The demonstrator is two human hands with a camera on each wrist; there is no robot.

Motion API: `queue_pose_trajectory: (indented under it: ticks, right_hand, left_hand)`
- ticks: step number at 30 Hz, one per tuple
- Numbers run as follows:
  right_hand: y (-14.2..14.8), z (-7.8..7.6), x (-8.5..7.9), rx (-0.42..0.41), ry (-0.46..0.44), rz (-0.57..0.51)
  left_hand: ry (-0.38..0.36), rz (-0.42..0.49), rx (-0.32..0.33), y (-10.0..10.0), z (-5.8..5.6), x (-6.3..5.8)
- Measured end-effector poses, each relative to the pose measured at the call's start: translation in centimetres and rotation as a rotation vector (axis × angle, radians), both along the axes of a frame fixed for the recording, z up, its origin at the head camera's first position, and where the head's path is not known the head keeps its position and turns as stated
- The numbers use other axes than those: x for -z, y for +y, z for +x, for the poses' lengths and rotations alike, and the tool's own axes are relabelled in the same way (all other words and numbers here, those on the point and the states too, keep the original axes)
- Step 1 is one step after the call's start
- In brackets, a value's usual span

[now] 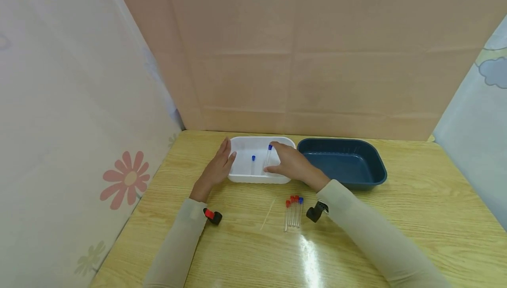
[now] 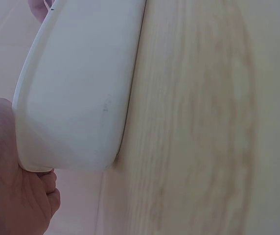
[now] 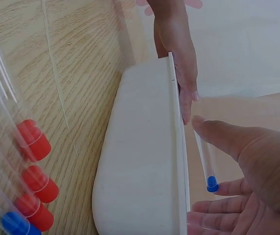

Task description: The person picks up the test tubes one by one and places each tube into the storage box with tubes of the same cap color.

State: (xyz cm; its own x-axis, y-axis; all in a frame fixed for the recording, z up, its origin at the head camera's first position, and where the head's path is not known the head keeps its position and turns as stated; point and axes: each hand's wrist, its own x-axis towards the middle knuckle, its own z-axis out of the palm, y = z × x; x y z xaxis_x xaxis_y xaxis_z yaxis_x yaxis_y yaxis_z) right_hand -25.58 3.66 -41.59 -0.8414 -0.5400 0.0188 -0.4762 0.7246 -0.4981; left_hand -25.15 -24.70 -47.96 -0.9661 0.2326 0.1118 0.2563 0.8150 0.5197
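Observation:
My right hand [image 1: 291, 161] pinches a clear test tube with a blue cap [image 1: 270, 148] between thumb and fingers, upright over the white tray [image 1: 259, 179]. The right wrist view shows this tube [image 3: 207, 159] spanning from thumb tip to a fingertip by the cap. Another blue-capped tube [image 1: 253, 158] lies inside the tray. My left hand [image 1: 217, 168] grips the tray's left end, the thumb over the rim and the fingers along the outer wall. In the left wrist view the left hand [image 2: 20, 196] wraps the tray corner.
In front of the trays, three red-capped tubes [image 1: 288, 204] and one blue-capped tube [image 1: 301, 201] lie side by side on the wooden table [image 1: 237, 244]. A dark blue tray [image 1: 380, 169] stands just right of the white one. Behind both rises a brown paper-like backdrop [image 1: 293, 81].

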Motion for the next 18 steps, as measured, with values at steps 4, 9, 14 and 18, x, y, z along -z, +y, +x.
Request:
queue_pose_trajectory:
  ticks: [4,9,14,18]
  right_hand:
    - [-0.3,-0.2,0.2,0.004,0.001,0.008]
    - [-0.6,-0.7,0.6,0.008,-0.012,0.006]
    - [-0.9,-1.2,0.9,0.007,-0.02,0.008]
    - [-1.1,-1.4,1.0,0.017,-0.032,0.02]
  left_hand:
    - [-0.006,0.006,0.002,0.1,0.1,-0.1]
    - [-0.006,0.011,0.005,0.1,0.0,-0.1]
    - [-0.009,0.014,0.003,0.1,-0.1,-0.1]
    - [-0.01,0.012,0.004,0.1,0.0,-0.2]
